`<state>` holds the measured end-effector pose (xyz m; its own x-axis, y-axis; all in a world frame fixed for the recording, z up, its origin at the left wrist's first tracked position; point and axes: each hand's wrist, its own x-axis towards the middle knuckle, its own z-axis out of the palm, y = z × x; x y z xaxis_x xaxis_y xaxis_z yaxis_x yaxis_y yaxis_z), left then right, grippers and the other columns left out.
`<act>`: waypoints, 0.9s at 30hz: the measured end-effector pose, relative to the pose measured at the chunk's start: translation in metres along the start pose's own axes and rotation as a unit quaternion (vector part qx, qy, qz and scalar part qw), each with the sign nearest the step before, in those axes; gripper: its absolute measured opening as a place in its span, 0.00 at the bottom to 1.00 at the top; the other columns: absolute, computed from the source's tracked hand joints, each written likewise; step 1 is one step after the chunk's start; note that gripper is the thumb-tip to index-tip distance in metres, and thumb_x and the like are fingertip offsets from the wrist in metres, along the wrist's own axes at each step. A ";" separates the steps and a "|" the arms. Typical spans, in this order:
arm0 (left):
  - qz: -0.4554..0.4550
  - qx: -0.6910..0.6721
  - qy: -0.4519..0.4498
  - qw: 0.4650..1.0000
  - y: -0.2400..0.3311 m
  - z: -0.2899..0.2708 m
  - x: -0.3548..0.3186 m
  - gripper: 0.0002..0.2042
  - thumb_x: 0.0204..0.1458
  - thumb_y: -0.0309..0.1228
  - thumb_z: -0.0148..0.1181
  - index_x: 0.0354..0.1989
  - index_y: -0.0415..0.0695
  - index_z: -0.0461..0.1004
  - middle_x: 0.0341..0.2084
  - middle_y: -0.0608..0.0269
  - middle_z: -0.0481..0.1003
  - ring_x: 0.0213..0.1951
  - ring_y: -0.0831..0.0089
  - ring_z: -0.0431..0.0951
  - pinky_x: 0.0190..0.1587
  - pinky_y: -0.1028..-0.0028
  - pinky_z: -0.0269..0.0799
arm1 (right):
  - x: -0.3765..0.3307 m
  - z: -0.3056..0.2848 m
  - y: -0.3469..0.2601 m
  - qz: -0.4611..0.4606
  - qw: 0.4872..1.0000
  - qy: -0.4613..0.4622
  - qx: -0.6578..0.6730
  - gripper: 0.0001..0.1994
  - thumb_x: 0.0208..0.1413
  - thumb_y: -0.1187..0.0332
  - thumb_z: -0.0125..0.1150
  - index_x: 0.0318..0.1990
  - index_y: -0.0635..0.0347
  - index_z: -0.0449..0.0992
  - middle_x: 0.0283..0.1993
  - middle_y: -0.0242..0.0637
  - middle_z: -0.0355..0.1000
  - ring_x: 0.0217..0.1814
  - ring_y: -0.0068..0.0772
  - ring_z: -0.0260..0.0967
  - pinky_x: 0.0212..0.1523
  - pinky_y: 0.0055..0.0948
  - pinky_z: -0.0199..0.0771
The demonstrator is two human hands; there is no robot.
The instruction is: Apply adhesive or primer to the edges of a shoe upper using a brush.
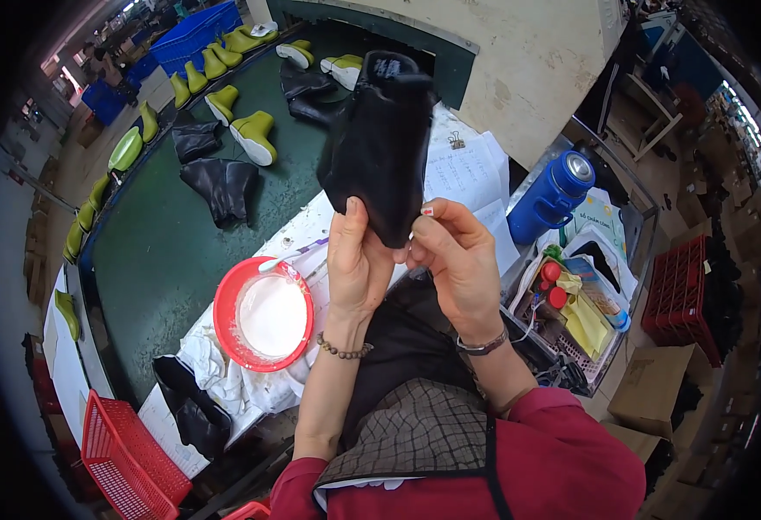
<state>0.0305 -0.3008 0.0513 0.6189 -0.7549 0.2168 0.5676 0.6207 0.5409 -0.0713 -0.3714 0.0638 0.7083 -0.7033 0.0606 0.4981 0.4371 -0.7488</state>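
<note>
A black leather boot upper [380, 147] hangs upside-up before me, its narrow lower end between my hands. My left hand [361, 256] is closed on its lower left edge, the thumb lying against the leather. At the lower right tip, my right hand [460, 264] pinches the edge between thumb and fingers. Below and to the left of the upper is a red bowl [224, 325] with white paste in it. A small brush with a purple handle [298, 251] lies across the bowl's rim.
Yellow-green shoe lasts [254, 134] and black boot uppers [222, 186] lie on the green table [150, 286]. A red basket [129, 459] stands at lower left. At right are a blue flask [541, 204], written papers [467, 173] and a filled tray [601, 368].
</note>
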 end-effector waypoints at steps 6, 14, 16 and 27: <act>-0.024 -0.037 -0.047 0.998 -0.016 -0.019 -0.001 0.20 0.72 0.45 0.41 0.61 0.46 0.70 0.49 0.62 0.79 0.38 0.77 0.78 0.28 0.79 0.68 | -0.004 0.012 -0.002 -0.194 0.969 -0.010 -0.156 0.06 0.59 0.81 0.64 0.44 0.70 0.79 0.39 0.35 0.77 0.33 0.21 0.76 0.34 0.19 0.78; 0.056 0.057 -0.034 0.996 -0.006 -0.010 -0.009 0.20 0.72 0.44 0.41 0.62 0.45 0.69 0.53 0.61 0.77 0.44 0.75 0.79 0.29 0.79 0.70 | -0.007 0.008 -0.006 -0.161 0.976 -0.013 -0.148 0.06 0.59 0.82 0.63 0.43 0.71 0.79 0.38 0.36 0.76 0.32 0.20 0.76 0.34 0.19 0.79; 0.051 0.049 -0.075 0.995 -0.004 -0.012 -0.007 0.20 0.72 0.43 0.40 0.62 0.45 0.68 0.53 0.60 0.77 0.44 0.74 0.79 0.29 0.79 0.71 | -0.005 0.009 -0.007 -0.157 0.978 -0.025 -0.133 0.05 0.60 0.82 0.63 0.43 0.71 0.78 0.38 0.36 0.76 0.32 0.20 0.75 0.33 0.19 0.78; 0.047 -0.015 -0.061 0.997 -0.010 -0.013 -0.014 0.21 0.72 0.45 0.40 0.63 0.46 0.67 0.52 0.59 0.77 0.43 0.75 0.79 0.28 0.80 0.70 | -0.008 0.015 -0.005 -0.172 0.976 -0.022 -0.134 0.06 0.61 0.80 0.63 0.43 0.72 0.79 0.38 0.39 0.76 0.32 0.24 0.76 0.31 0.23 0.80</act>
<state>0.0235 -0.2933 0.0324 0.6004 -0.7119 0.3642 0.5268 0.6948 0.4897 -0.0722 -0.3593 0.0770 0.5465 -0.7547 0.3630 0.5659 0.0133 -0.8244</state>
